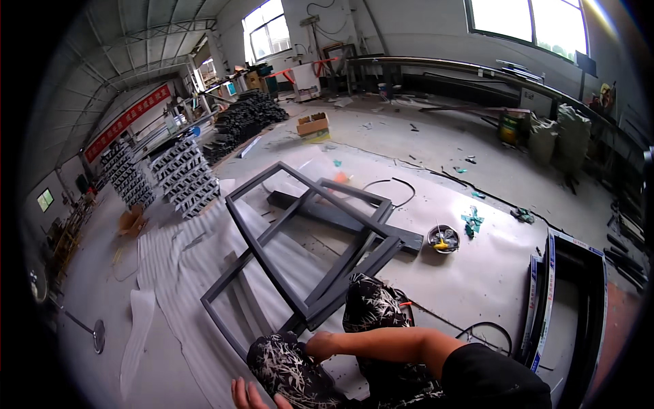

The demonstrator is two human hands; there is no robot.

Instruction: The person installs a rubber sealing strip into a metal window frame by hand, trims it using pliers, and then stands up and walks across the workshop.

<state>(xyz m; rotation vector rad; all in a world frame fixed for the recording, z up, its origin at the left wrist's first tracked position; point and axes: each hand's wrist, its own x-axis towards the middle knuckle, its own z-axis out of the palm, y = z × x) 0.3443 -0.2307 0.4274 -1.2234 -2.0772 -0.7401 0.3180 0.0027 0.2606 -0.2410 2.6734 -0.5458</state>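
Note:
Two dark grey rectangular frames lie in front of me, the upper frame (256,247) resting crosswise and tilted on the lower frame (223,328). A long dark beam (402,237) passes beneath them. My right hand (320,346) is bent in by my knee, close to the near corner of the upper frame. Its fingers are hidden, so whether it grips anything is unclear. Low at the picture's edge, my left hand (251,395) shows only its fingers, stretched and apart, beside my patterned trouser leg. Nothing shows in them.
A round bowl (443,240) with a yellow-handled tool stands right of the frames. Film-edged dark frames (550,300) stand at right. White foam sheeting (170,273) covers the floor at left. Stacked profiles (184,174), a cardboard box (313,127) and sacks (571,136) lie farther off.

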